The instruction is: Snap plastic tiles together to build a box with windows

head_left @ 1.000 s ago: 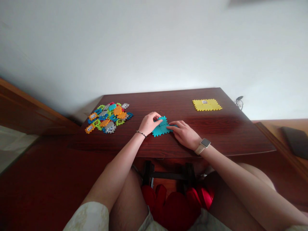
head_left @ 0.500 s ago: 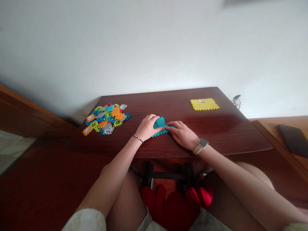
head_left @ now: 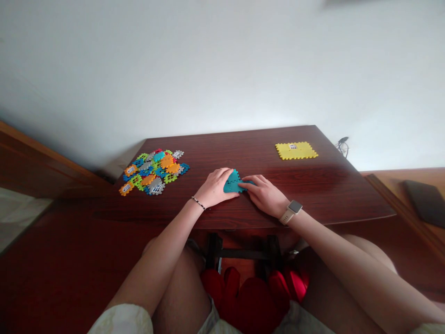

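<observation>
teal panel [head_left: 232, 186] on the table [head_left: 222, 150], left of and nearer the wearer than the yellow panel [head_left: 296, 150], looked light, stiff, best held by toothed edges: left hand [head_left: 215, 187] clasped its near and far sides, right hand [head_left: 267, 195] touched its right, grip there unclear.

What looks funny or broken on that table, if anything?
Nothing looks clearly broken or spilled. The interlocking tiles at the left lie in a jumbled heap, while the yellow panel looks neat. The left hand and right hand partly cover the turquoise tiles, so I can't check those fully.
</observation>
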The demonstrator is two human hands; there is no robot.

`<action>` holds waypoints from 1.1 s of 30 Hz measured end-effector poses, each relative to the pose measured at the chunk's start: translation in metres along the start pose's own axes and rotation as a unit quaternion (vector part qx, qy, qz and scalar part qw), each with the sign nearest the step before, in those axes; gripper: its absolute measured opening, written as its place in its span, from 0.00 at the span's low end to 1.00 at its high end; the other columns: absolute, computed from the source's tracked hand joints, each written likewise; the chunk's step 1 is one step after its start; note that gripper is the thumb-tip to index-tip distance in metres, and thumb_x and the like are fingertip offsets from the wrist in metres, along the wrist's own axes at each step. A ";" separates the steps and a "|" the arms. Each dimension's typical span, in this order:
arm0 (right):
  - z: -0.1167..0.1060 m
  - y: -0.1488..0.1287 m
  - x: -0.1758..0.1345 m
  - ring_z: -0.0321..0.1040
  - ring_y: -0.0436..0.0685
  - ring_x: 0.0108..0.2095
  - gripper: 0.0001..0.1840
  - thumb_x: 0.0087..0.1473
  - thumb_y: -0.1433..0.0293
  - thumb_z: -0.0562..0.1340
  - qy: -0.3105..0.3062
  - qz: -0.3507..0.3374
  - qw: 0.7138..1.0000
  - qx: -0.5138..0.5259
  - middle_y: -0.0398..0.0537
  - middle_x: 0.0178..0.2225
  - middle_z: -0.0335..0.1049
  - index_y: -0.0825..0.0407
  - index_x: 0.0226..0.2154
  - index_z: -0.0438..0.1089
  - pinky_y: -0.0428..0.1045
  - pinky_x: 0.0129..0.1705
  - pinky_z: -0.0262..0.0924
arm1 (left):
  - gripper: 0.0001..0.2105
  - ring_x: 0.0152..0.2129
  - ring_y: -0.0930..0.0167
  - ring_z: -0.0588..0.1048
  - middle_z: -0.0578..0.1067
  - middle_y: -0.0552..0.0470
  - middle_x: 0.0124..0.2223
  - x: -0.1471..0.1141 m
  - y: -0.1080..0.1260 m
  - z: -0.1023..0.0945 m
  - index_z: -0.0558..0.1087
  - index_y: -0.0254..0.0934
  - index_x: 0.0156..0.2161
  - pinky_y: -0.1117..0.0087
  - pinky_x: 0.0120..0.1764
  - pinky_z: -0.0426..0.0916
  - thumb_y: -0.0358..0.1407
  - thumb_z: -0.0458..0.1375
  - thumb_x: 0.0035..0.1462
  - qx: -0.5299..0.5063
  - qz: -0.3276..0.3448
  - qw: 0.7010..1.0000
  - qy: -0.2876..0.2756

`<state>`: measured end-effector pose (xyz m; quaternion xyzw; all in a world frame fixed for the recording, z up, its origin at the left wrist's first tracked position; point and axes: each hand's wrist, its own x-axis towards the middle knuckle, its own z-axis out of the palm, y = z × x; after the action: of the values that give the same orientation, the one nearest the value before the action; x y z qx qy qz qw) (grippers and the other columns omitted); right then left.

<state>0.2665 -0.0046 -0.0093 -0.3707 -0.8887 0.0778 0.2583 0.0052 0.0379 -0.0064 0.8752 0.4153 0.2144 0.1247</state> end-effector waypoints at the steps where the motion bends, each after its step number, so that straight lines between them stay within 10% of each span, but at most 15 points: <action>1: 0.000 0.000 0.000 0.68 0.70 0.61 0.26 0.69 0.77 0.58 0.000 0.000 1.000 0.001 0.58 0.62 0.73 0.46 0.65 0.73 0.69 0.64 0.70 | 0.40 0.66 0.49 0.70 0.71 0.38 0.69 0.000 0.000 0.000 0.66 0.43 0.71 0.46 0.69 0.65 0.49 0.74 0.58 -0.001 0.001 1.000 0.000; 25: -0.001 0.000 0.000 0.69 0.69 0.59 0.25 0.69 0.77 0.57 0.008 -0.006 1.000 -0.004 0.58 0.60 0.74 0.47 0.64 0.74 0.68 0.64 0.71 | 0.33 0.64 0.50 0.72 0.75 0.41 0.66 0.001 0.000 -0.001 0.73 0.43 0.66 0.47 0.69 0.65 0.49 0.74 0.59 -0.005 0.007 1.000 0.009; 33: 0.000 0.000 0.000 0.69 0.69 0.59 0.24 0.70 0.76 0.57 0.006 -0.005 1.000 -0.007 0.59 0.60 0.74 0.49 0.63 0.74 0.69 0.64 0.71 | 0.52 0.65 0.49 0.71 0.74 0.36 0.68 0.000 -0.006 0.006 0.54 0.40 0.77 0.44 0.68 0.66 0.49 0.77 0.55 -0.006 -0.013 1.000 0.016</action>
<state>0.2668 -0.0046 -0.0100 -0.3686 -0.8895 0.0685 0.2612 0.0039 0.0414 -0.0140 0.8652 0.4276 0.2294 0.1260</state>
